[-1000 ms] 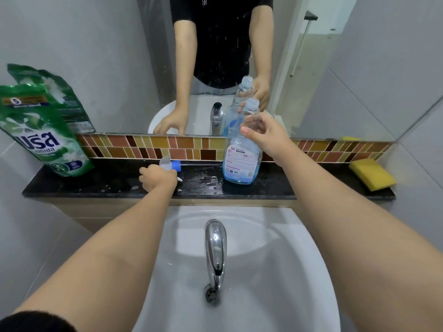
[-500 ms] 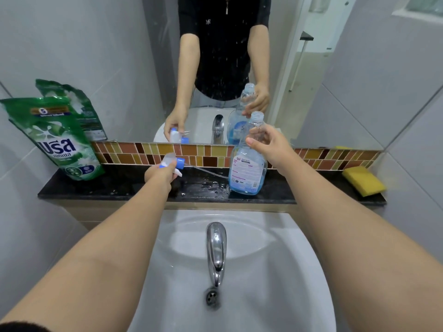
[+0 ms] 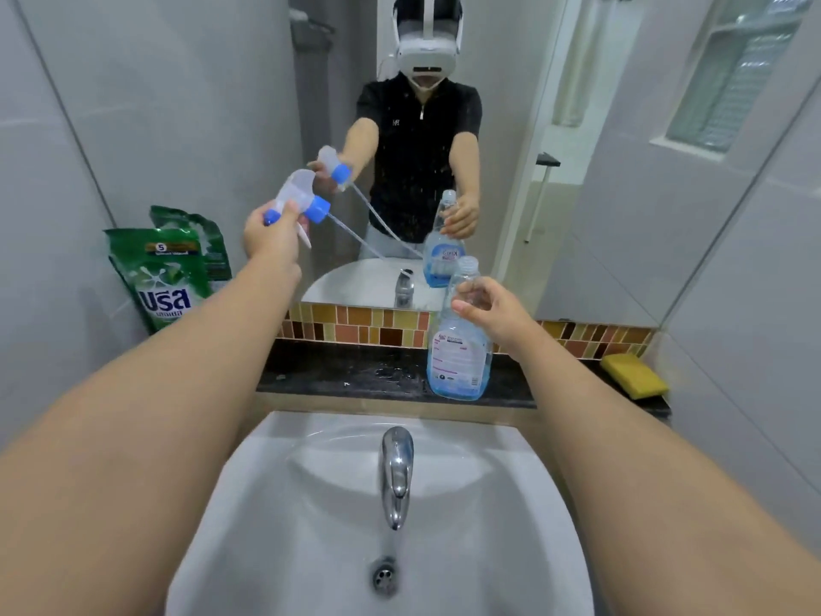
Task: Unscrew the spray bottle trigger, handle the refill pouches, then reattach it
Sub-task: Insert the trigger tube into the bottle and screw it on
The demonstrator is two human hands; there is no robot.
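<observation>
Above the black tabletop (image 3: 355, 371), the left hand (image 3: 269, 237) keeps a closed grip on the detached trigger (image 3: 295, 202), its tube slanting down toward the right hand (image 3: 488, 311), whose curled grip holds the neck of the open spray bottle (image 3: 457, 349), with green pouches (image 3: 164, 273) far left.

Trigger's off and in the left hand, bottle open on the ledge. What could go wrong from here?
1. The spray bottle stands uncapped near the ledge front edge, above the sink; the right hand grips only its neck, so a nudge could tip and spill it.
2. The trigger hangs in the left hand with its long dip tube trailing; it may drip or snag.
</observation>
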